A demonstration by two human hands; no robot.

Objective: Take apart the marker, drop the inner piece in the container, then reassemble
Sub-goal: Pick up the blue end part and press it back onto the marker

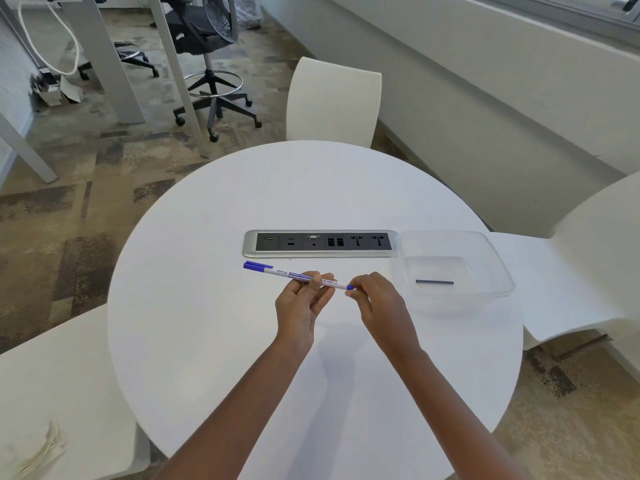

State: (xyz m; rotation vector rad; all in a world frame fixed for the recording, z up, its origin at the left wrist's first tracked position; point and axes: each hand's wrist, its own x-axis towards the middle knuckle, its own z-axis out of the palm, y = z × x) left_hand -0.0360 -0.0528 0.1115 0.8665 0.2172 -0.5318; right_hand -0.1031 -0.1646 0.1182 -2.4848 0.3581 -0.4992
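Note:
A white marker (284,272) with a blue cap at its left end is held above the round white table (242,341). My left hand (301,306) grips the marker's barrel near the middle. My right hand (377,306) pinches the small blue end plug (349,287) at the marker's right end with fingertips. A thin dark inner piece (434,282) lies flat on the bottom of the clear plastic container (498,268), which sits on the table to the right of my hands.
A silver and black socket panel (320,242) is set into the table just beyond the marker. White chairs stand at the far side (334,102), at the right (581,271) and at the near left (52,393). A black office chair (207,36) stands on the carpet.

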